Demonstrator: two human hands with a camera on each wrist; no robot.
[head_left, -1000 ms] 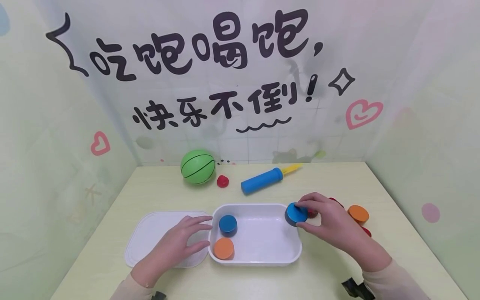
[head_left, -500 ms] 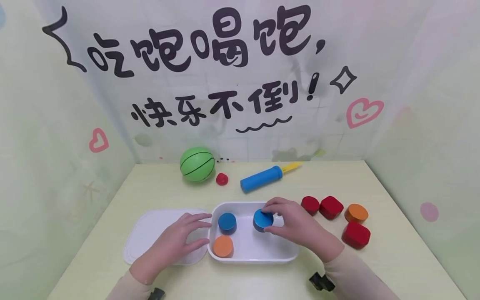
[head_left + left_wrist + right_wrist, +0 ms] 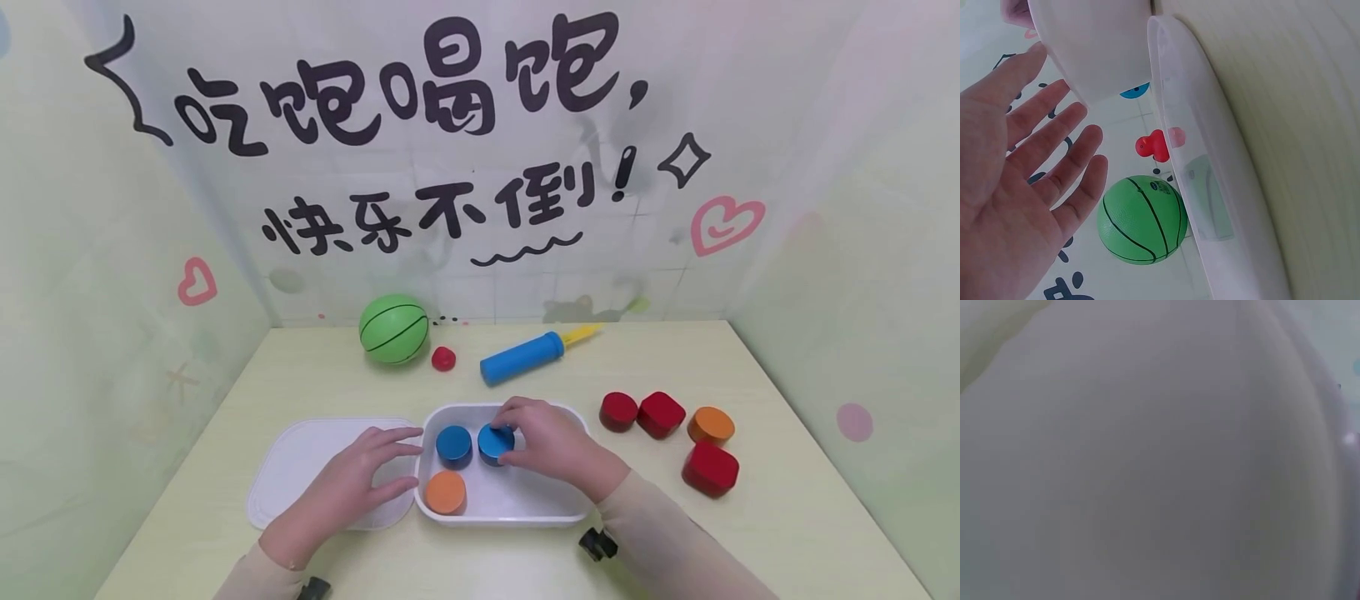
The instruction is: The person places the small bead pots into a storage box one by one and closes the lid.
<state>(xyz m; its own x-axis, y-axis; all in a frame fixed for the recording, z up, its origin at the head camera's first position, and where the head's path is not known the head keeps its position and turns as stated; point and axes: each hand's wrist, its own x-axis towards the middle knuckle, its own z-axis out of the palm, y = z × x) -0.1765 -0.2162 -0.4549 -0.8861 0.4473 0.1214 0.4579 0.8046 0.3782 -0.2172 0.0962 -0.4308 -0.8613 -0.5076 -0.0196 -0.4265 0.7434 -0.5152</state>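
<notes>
In the head view my right hand [image 3: 551,442] pinches a blue round block [image 3: 495,444] inside the white box [image 3: 517,522], thumb on the near side and fingers on the far side. Just left of it in the box sit another blue round block [image 3: 453,447] and, nearer me, an orange round block [image 3: 446,492]. My left hand [image 3: 363,475] has its fingers spread, tips right at the box's left rim, over the white lid [image 3: 300,467]. The left wrist view shows that hand [image 3: 1035,150] with nothing in it. Only the blurred white box wall [image 3: 1147,456] fills the right wrist view.
Right of the box lie a red round block [image 3: 618,412], two red squarish blocks [image 3: 662,415] and an orange round block [image 3: 712,426]. Behind stand a green ball [image 3: 394,329], a small red piece [image 3: 443,359] and a blue pump [image 3: 522,358] with a yellow nozzle. Printed cloth walls surround the table.
My right hand has carried the blue round block leftward from the box's right rim to beside the other blue block. The red blocks have come into view. The left hand stays in place.
</notes>
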